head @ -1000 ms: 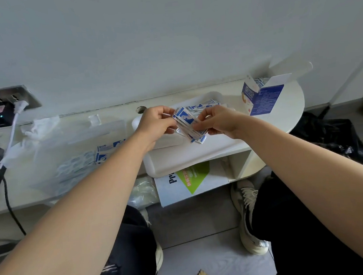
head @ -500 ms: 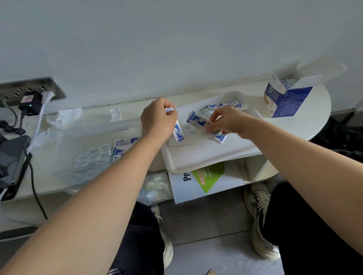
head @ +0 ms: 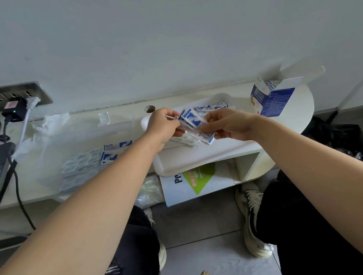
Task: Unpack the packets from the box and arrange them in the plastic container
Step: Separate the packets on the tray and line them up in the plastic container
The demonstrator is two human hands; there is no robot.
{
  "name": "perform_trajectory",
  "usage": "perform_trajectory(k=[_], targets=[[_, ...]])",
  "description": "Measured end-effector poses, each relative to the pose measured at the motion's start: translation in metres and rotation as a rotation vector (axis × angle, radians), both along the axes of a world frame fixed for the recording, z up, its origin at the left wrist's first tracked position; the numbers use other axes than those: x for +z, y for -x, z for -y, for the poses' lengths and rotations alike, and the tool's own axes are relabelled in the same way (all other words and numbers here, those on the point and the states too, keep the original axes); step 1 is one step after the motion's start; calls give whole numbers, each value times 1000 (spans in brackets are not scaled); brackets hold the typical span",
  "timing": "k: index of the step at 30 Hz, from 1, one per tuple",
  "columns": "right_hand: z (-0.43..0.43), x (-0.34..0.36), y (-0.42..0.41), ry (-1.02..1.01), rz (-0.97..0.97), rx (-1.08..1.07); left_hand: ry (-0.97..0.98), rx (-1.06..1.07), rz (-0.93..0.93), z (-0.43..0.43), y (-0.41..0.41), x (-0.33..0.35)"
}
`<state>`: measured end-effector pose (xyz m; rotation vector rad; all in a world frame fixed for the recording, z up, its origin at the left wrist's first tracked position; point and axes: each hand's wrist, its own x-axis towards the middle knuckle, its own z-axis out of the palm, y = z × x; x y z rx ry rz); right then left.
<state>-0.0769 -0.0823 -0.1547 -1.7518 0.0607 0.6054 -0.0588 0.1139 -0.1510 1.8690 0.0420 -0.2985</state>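
Left hand is pinched shut on the near edge of a fanned bunch of blue-and-white packets, thumb on top, fingers curled under; right hand grips the same bunch from the other side, fingers closed round its lower end. Both forearms reach fwd and converge over the white tray on the shelf, w/ the bunch held just above it. Print on the held packets is blurred, can't read. More packets lie flat on the tray behind the hands. The open box stands at the shelf's right end, well apart from the hands, flap up, blue panel w/ small white text too fine to read, packets showing inside. Clear plastic container sits left of the tray, lid open; blue-white packets lie in it, label illegible. Under the shelf a white carton shows "Pr…" in dark blue plus a green patch w/ orange characters. Vs 0.5 s ago: left hand was apart from the bunch, holding a single packet nearer the container; now it's back at the bunch, hands touching the same stack, much as 1 s ago.
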Motion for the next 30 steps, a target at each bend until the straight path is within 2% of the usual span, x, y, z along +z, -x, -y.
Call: perform_trajectory(k=[2, 4, 5, 8, 10, 13, 21, 30], targets=[[2, -2, 2, 161, 80, 13, 68, -55, -43, 7, 1, 2], [7, -2, 5, 232, 139, -46, 33, -87, -41, 13, 1, -1], [11, -2, 6, 259, 156, -88, -74, -101, 17, 14, 0, -5], [22, -3, 10, 365, 173, -208, -640, -301, 285, 13, -1, -14], [23, -6, 10, 417, 182, -233, -808, -447, 266, 14, 1, -19], [12, -10, 7, 464, 168, -144, -940, -487, 290, 13, 1, -24], [-26, -22, 0, 818, 282, 4, -920, -452, 278, 1, -7, -27], [-31, -28, -2, 890, 240, -29, -884, -444, 251, 2, -7, -25]])
